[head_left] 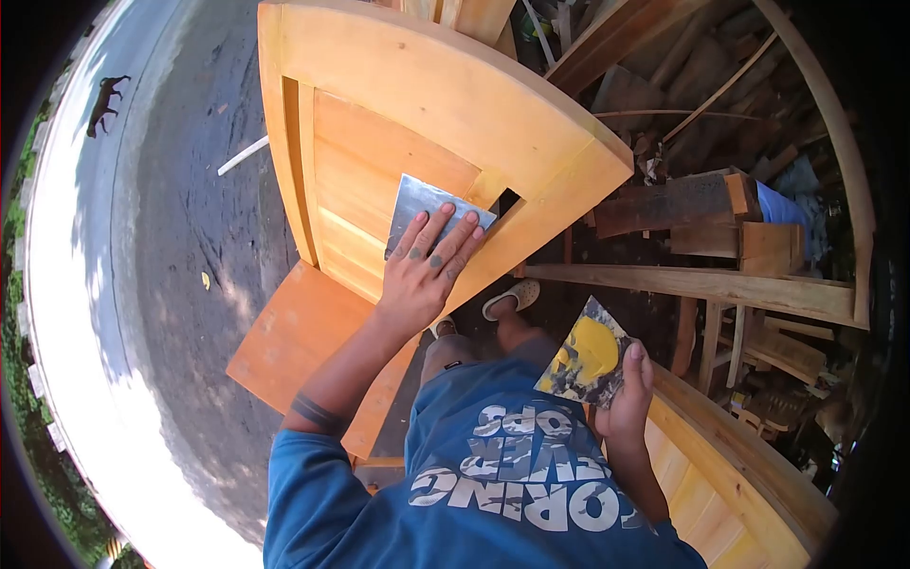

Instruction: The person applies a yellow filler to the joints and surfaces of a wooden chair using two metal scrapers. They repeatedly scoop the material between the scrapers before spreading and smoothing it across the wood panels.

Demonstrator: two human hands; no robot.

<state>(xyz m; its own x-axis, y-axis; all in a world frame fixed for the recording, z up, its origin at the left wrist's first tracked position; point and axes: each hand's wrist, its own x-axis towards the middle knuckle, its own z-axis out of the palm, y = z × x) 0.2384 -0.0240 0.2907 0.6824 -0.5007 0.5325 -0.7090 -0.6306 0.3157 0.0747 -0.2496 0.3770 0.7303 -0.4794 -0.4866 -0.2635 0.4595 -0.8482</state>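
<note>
My left hand holds a flat metal putty scraper, its fingers laid over the sheet and the thumb hidden. The scraper lies against the face of a wooden panel door, near a dark slot in the frame. Yellowish filler shows on the wood beside the slot. In my right hand, held low at my right side, is a smeared square plate carrying a mound of yellow putty. The thumb presses on the plate's edge.
An orange-brown board lies below the door at left. Another wooden panel stands at lower right. A timber rail and piled scrap wood fill the right side. A road with a dark animal runs along the left.
</note>
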